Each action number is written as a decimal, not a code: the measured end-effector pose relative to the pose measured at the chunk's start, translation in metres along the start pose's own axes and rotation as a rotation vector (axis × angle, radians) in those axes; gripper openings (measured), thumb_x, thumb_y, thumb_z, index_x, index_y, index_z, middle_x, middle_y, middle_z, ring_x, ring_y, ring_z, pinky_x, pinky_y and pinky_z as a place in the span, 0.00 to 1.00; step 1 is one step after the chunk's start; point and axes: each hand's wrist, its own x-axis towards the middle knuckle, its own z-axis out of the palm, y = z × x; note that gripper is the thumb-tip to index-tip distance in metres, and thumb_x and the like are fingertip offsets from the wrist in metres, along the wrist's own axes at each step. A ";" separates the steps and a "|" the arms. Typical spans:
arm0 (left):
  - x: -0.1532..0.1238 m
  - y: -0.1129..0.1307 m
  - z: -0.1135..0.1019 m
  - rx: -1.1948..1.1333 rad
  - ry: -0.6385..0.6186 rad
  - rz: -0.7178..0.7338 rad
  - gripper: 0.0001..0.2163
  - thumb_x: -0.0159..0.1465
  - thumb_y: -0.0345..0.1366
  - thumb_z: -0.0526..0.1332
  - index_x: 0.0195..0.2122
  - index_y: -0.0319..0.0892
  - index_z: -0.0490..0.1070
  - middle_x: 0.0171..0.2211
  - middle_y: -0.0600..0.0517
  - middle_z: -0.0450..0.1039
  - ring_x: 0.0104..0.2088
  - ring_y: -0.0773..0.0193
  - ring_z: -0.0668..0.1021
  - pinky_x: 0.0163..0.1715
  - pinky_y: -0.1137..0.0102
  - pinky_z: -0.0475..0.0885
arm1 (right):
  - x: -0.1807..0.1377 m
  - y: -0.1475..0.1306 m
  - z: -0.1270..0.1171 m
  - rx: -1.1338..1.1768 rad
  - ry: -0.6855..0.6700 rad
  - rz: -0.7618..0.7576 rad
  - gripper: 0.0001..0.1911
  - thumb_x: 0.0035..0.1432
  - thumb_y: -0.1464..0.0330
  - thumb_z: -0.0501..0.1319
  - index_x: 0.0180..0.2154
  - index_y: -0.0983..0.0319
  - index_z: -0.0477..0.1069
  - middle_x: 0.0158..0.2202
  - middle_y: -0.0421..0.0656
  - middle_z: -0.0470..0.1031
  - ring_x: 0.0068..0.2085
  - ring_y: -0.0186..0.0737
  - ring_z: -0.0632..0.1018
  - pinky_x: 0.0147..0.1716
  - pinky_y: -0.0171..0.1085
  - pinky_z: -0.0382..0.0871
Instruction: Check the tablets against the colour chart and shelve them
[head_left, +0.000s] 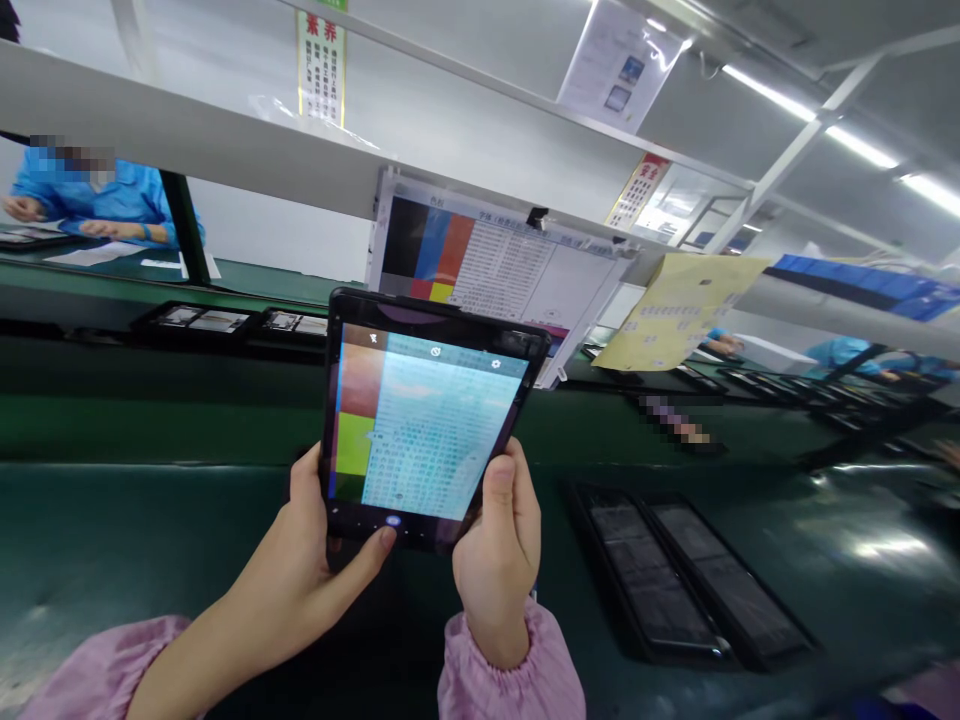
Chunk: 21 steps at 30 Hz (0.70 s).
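Observation:
I hold a black tablet [427, 420] up in both hands above a dark green conveyor belt [150, 540]. Its lit screen shows a camera view of the colour chart behind it. My left hand [307, 570] grips the tablet's lower left edge, with the thumb resting on the round button at the bottom of the screen. My right hand [499, 555] is wrapped round the lower right corner, thumb on the bezel. Both wrists wear pink sleeves. The colour test chart [480, 265], with black, blue, red and yellow blocks beside printed text, hangs beyond the tablet.
A black tray [690, 590] with two dark tablets lies on the belt to the right. More trays [202, 322] sit on the far belt. A person in blue [112, 200] sits far left. A yellow sheet [679, 310] hangs at right, under a white overhead shelf [225, 150].

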 end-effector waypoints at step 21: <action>0.002 0.001 0.001 -0.014 -0.002 -0.019 0.30 0.73 0.41 0.62 0.68 0.46 0.43 0.51 0.41 0.78 0.45 0.54 0.86 0.37 0.67 0.85 | 0.001 0.001 0.001 0.016 -0.037 -0.035 0.23 0.72 0.45 0.59 0.54 0.54 0.77 0.49 0.44 0.81 0.50 0.48 0.82 0.47 0.44 0.78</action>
